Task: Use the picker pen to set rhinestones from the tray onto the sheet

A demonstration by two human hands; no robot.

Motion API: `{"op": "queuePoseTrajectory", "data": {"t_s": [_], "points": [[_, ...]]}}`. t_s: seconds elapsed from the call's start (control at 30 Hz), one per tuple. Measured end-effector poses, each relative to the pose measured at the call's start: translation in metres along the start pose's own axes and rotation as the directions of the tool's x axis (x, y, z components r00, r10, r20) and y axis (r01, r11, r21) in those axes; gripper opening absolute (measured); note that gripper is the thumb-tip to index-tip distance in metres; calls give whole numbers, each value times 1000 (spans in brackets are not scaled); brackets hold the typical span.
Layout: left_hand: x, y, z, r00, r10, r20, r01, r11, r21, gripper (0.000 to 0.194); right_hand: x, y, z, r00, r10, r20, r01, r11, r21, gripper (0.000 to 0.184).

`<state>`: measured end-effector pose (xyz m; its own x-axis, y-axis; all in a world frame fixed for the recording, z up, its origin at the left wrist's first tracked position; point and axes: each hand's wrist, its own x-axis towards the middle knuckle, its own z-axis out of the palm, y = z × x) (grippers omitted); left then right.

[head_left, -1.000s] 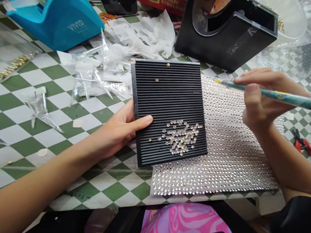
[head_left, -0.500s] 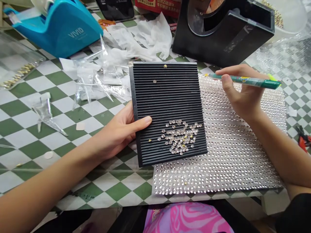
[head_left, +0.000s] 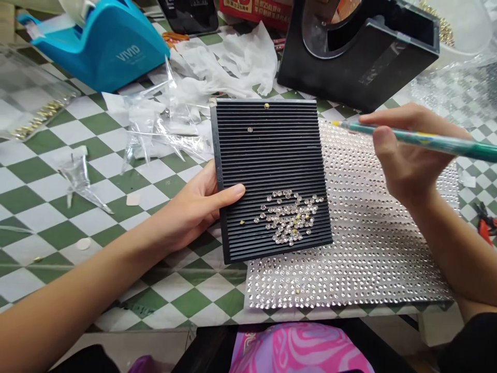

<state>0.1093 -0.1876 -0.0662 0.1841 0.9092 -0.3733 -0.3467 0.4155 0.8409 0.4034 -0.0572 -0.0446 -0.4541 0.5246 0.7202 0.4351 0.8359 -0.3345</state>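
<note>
My left hand (head_left: 202, 207) grips the left edge of a black ridged tray (head_left: 272, 160), thumb on top. Clear rhinestones (head_left: 289, 217) lie clustered in the tray's lower right, with a few gold ones mixed in. Near the tray's top edge sits a single gold stone (head_left: 266, 105). Between the thumb and fingers of my right hand (head_left: 411, 150) is a green pen-shaped stick (head_left: 435, 141) with a yellow tip pointing left. That tip is over the upper edge of a sheet covered in rows of rhinestones (head_left: 373, 228), which lies partly under the tray.
A blue tape dispenser (head_left: 104, 46) and a black tape dispenser (head_left: 357, 57) stand at the back. Crumpled white paper (head_left: 244, 57) and clear plastic cones (head_left: 151, 129) lie behind the tray. At the left is a clear bag with gold stones (head_left: 42, 116); a phone (head_left: 190, 15) rests at the back.
My right hand has shifted right and slightly down, and the stick now lies longer across the view, its back end reaching the right edge. The left hand and tray look nearly unchanged.
</note>
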Motion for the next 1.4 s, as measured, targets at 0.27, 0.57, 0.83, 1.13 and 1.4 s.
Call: {"op": "queuePoseTrajectory", "data": {"t_s": [0.27, 0.57, 0.83, 1.13, 1.4], "points": [[-1, 2, -1, 998, -35, -54, 37, 999, 28, 53, 6, -67, -18, 931, -84, 355, 4, 975, 220, 26], [-3, 1, 0, 996, -45, -75, 47, 998, 30, 51, -2, -60, -7, 931, -170, 323, 76, 956, 283, 22], [-2, 2, 0, 996, -38, -78, 40, 999, 34, 51, -1, -60, -7, 941, -151, 303, 64, 958, 278, 32], [-1, 0, -1, 999, -23, -42, 24, 1000, 15, 49, -2, -57, -8, 927, -171, 334, 76, 957, 279, 37], [-3, 2, -1, 997, -34, -71, 36, 999, 32, 53, -3, -57, -4, 917, -220, 332, 136, 956, 260, 25]]}}
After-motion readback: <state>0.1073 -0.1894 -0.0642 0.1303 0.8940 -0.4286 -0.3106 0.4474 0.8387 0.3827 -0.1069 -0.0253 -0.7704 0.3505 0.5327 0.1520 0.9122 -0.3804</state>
